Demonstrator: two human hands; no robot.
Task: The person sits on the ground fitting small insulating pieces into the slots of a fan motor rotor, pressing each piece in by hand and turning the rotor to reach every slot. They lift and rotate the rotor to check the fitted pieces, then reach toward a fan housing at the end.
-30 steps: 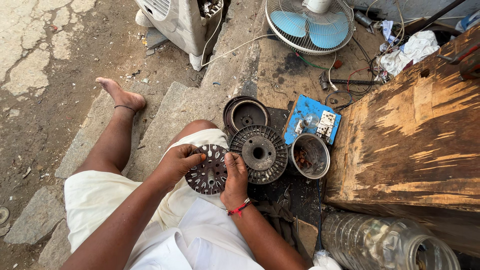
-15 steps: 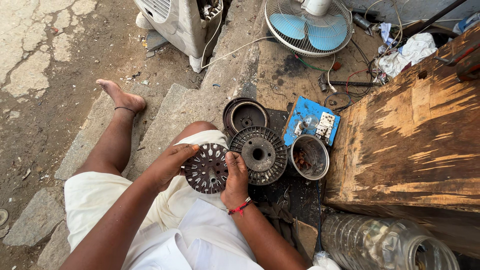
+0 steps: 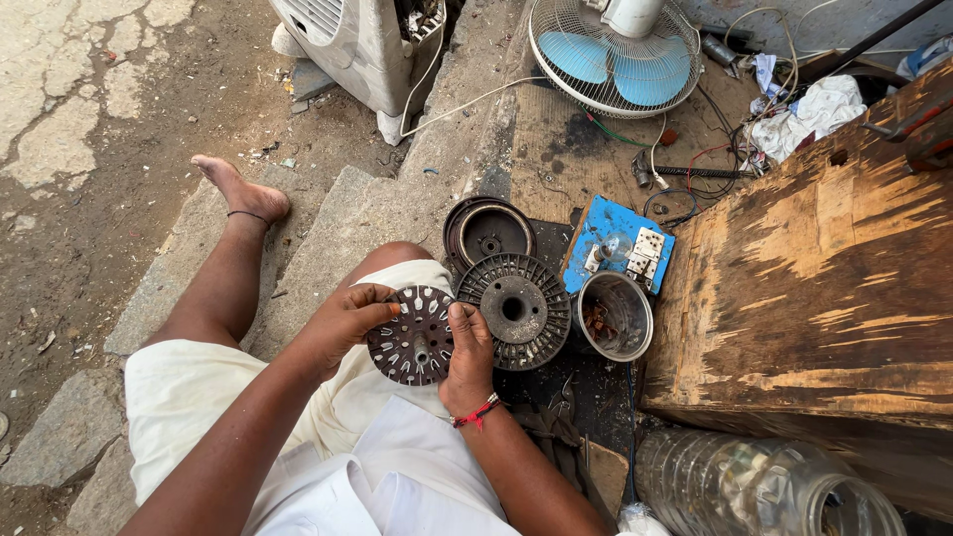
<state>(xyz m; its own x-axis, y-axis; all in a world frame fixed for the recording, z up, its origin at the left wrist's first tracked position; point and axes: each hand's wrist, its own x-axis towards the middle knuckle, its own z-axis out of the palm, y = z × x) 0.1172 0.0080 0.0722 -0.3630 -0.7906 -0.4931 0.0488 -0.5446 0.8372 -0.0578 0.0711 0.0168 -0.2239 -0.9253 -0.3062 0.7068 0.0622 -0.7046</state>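
I hold a dark round slotted motor disc with a short shaft at its centre, over my lap. My left hand grips its left edge, and my right hand, with a red thread on the wrist, grips its right edge. Just right of the disc a larger ribbed round motor part lies on the ground, touching my right hand's fingers. Behind it sits a dark round motor cover.
A steel cup and a blue board with a white switch lie right of the parts. A worn wooden block fills the right. A table fan, white appliance, clear plastic jar and stone step surround me.
The disc has turned slightly in my hands and my left hand's fingers have shifted along its rim. Everything else stays put.
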